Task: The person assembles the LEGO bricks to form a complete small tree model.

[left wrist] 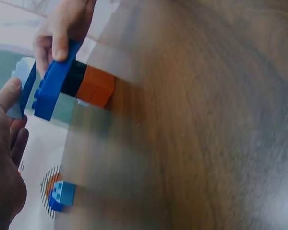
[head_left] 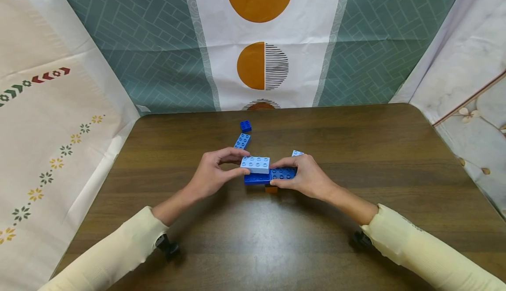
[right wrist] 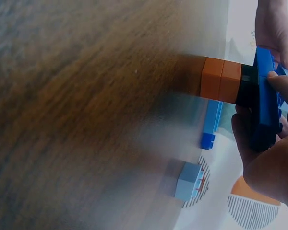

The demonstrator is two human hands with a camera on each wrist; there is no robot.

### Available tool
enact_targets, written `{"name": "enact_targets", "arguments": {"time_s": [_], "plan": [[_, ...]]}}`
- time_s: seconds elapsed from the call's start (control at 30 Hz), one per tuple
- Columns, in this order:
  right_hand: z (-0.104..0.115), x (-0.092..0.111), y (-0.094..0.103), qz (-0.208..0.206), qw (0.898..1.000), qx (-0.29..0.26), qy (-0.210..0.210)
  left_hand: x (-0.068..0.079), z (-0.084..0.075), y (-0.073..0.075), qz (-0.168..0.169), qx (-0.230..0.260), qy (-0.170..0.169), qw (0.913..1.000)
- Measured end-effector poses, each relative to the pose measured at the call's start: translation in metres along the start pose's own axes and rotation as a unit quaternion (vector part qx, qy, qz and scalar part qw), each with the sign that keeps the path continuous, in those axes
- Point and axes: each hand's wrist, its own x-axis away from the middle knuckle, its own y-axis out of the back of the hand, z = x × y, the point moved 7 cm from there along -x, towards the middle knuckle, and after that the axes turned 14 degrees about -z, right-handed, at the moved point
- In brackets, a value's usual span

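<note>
A light blue brick (head_left: 255, 163) is pinched between the thumb and fingers of my left hand (head_left: 215, 170). It hangs just above the left part of a blue layer; the left wrist view shows a gap under it. My right hand (head_left: 306, 176) grips the right-hand blue brick (head_left: 282, 173) of that layer, thumb at the front and fingers behind. The left-hand blue brick (head_left: 257, 180) lies beside it at the same level. Beneath the layer stand a dark brick (right wrist: 247, 86) and two orange bricks (right wrist: 221, 79), forming a column on the table.
Behind the column, a small dark blue brick (head_left: 245, 126) and a longer mid-blue brick (head_left: 242, 140) lie on the wooden table (head_left: 189, 128). Another light blue brick (head_left: 297, 153) is partly hidden behind my right hand. A patterned cloth (head_left: 162, 62) hangs along the far table edge.
</note>
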Motion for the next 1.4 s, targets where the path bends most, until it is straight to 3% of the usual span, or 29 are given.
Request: {"name": "enact_targets", "arguments": {"time_s": [0.47, 1.4], "plan": [[-0.001, -0.001, -0.001, -0.001, 1.000, -0.006, -0.001, 0.011, -0.002, -0.018, 0.010, 0.005, -0.012, 0.9999], [0.000, -0.002, -0.001, -0.008, 1.000, 0.008, 0.007, 0.013, -0.001, -0.026, 0.020, -0.016, -0.004, 0.9997]]}}
